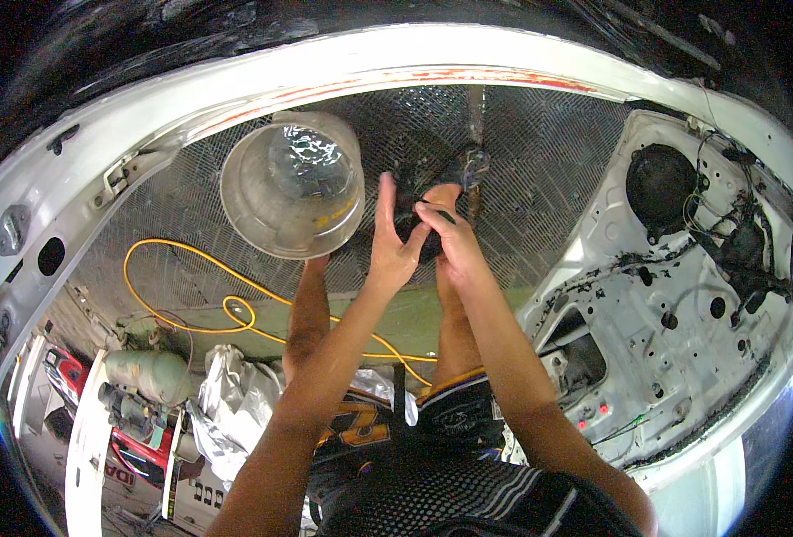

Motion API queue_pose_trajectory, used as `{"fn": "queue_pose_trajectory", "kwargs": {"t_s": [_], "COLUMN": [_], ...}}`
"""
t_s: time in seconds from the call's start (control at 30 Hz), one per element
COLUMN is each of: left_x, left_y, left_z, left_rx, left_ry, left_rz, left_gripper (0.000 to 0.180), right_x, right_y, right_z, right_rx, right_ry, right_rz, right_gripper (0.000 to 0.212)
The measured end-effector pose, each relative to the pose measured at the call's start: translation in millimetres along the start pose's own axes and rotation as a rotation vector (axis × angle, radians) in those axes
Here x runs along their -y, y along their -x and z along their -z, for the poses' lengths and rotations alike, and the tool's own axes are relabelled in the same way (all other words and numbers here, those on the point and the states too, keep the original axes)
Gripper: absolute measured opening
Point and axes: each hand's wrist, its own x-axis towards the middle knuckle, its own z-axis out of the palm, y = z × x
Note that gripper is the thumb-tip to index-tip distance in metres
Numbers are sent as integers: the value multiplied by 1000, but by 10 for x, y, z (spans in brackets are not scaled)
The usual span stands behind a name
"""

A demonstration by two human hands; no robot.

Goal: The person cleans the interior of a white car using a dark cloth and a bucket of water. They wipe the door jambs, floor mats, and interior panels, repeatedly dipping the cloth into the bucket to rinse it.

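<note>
Bucket (257, 210) w/ clear liq (307, 166), hands (394, 256) to its R

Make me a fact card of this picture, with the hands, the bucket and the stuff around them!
Left hand: open, close to the right hand
Right hand: partly curled; whether it holds anything is unclear
Bucket: left of both hands, shiny liquid inside
Yellow cord: on the floor, looped, maybe a hose
White door: at the right, with holes and wires
Green tank: lower left, beside a crumpled silvery sheet
</note>
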Motion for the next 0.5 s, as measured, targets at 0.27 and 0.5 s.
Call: {"fn": "queue_pose_trajectory", "kwargs": {"t_s": [0.27, 0.5], "left_x": [243, 264], "left_y": [71, -29], "left_z": [467, 1156], "left_rx": [245, -75], "left_ry": [-44, -12], "left_rz": [153, 273], "left_gripper": [55, 31], "right_x": [-237, -264], "right_y": [-34, -278], "right_z": [-408, -557], "right_rx": [63, -138], "right_ry": [-385, 727], "right_rz": [-65, 386], "right_gripper": [24, 47]}}
